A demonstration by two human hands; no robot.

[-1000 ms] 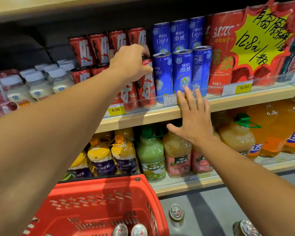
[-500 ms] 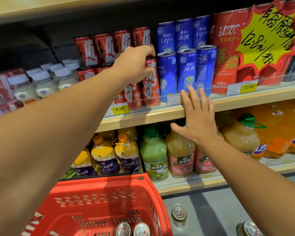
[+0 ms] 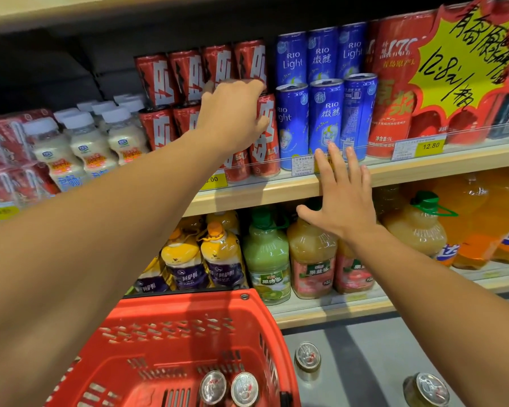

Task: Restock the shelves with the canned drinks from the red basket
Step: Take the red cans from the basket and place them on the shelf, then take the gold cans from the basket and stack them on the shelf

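Left hand [image 3: 232, 116] curled around top of red can [image 3: 266, 136], front row of upper shelf [image 3: 276, 190], just left of blue cans [image 3: 325, 118]. Fingers over can's rim, palm covering upper label; can upright, base on shelf behind clear rail. Right hand [image 3: 343, 198] open and flat, fingers spread, fingertips touching shelf edge below blue cans, gripping nothing. More red cans [image 3: 188, 74] stacked two tiers high behind and left of held one, white characters on red, not legible. Blue cans read "RIO Light" and "RIO 微醺". Price tags: yellow tag [image 3: 431, 146] "12.80"; another partly hidden by forearm, ".00" visible. Starburst sign [image 3: 465, 63] handwritten "12.8元". Tall red cans [image 3: 394, 83] behind sign, "1L" on label. White-capped bottles [image 3: 88, 142] left of red cans, label blurred. Lower shelf: juice jugs [image 3: 312, 259], green label, text too small to confirm. Red basket [image 3: 188, 348] at bottom centre, two can tops [image 3: 228, 387] showing inside near right wall. Two loose cans [image 3: 307, 355] upright on grey floor right of basket.
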